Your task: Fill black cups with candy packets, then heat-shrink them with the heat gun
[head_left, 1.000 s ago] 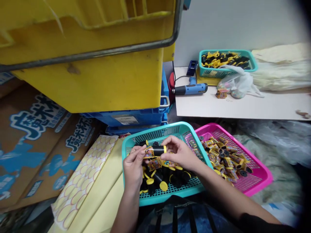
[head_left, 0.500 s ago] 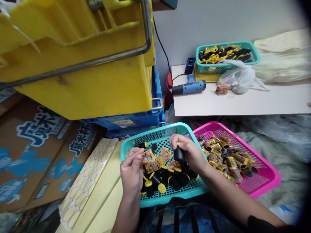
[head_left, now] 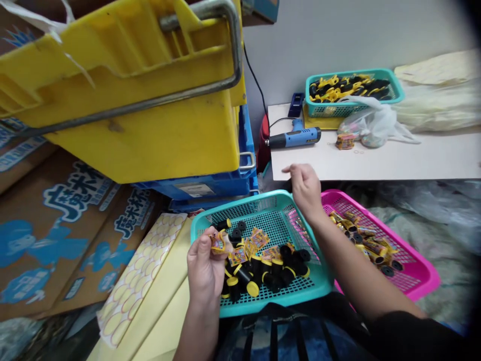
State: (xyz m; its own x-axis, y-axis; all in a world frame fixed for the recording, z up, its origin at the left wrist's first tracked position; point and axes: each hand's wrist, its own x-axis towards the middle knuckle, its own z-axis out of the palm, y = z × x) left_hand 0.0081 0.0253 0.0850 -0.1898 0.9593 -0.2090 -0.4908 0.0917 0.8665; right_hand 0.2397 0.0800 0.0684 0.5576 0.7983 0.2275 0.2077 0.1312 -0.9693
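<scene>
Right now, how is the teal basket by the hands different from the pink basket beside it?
The teal basket holds bare black rolls with yellow caps and loose wrappers; the pink basket holds wrapped rolls. The left hand, pinching a wrapper, is over the teal basket; the right forearm crosses the pink basket. Both are plastic mesh, side by side.

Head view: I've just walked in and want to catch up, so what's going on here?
A person works over a teal basket of black tubes with yellow caps and loose printed wrappers. The left hand pinches one wrapper above the basket. The right hand is raised over the basket's far rim, fingers curled; whether it holds anything is unclear. Wrapped tubes lie in the pink basket beside it.
</scene>
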